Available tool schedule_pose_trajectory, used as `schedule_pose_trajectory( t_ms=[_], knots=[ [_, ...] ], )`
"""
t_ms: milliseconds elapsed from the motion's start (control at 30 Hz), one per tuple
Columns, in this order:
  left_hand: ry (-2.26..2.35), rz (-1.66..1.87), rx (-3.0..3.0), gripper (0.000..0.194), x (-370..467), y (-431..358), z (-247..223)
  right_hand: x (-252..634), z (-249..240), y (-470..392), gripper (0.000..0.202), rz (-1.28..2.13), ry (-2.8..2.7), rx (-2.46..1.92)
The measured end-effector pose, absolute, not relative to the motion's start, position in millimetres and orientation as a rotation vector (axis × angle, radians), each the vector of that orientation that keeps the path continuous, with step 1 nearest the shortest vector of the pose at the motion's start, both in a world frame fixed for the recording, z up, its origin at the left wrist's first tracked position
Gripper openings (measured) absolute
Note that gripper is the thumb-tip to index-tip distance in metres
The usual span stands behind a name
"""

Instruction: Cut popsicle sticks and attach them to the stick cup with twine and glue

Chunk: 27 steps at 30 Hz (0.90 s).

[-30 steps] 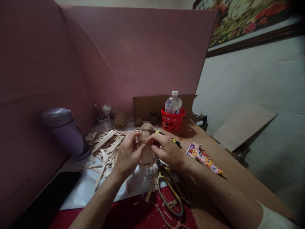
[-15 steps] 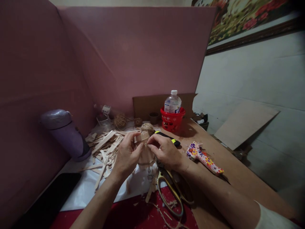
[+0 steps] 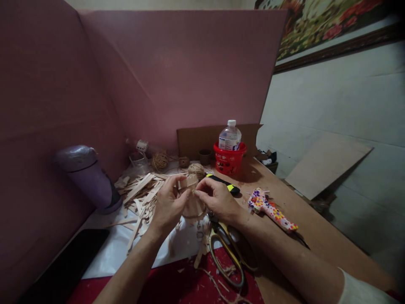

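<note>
A small tub-shaped piece made of pale wooden craft sticks (image 3: 193, 210), with thin bands of twine around it, stands between my hands. My left hand (image 3: 169, 204) is closed on its left side, thumb in front and fingers behind. My right hand (image 3: 220, 200) pinches at the front of the piece, thumb against forefinger, where a thin bit of twine (image 3: 193, 192) seems to run between the fingertips. Just behind is a ball of twine (image 3: 196, 170). Large scissors (image 3: 226, 257) with gold-coloured handles lie below my right hand.
Loose craft sticks (image 3: 144, 192) are heaped at left beside a purple flask (image 3: 90, 181) and a black flat device (image 3: 68, 261). Rightward lie a yellow-black utility knife (image 3: 223, 183) and a flower-patterned glue gun (image 3: 272, 211). A red bucket (image 3: 229, 162) holds a plastic bottle (image 3: 230, 137).
Almost nothing differs. My right fingertips have shifted very slightly left at the front of the stick piece; the left hand keeps its hold, and the view has moved a little.
</note>
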State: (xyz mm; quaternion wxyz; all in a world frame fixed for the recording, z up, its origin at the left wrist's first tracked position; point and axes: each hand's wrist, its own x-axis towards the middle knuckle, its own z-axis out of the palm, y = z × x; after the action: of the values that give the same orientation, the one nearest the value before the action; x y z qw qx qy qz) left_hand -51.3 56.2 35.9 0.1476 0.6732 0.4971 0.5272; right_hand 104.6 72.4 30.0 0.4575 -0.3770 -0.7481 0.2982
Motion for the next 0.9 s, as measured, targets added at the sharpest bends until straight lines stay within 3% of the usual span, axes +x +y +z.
schedule_pose_trajectory(
  t_ms=[900],
  knots=[
    [1.380, 1.542, 1.821, 0.024, -51.5, 56.0, 37.1, 103.7, 31.0, 71.4, 0.007, 0.721, -1.846, -0.907]
  ],
)
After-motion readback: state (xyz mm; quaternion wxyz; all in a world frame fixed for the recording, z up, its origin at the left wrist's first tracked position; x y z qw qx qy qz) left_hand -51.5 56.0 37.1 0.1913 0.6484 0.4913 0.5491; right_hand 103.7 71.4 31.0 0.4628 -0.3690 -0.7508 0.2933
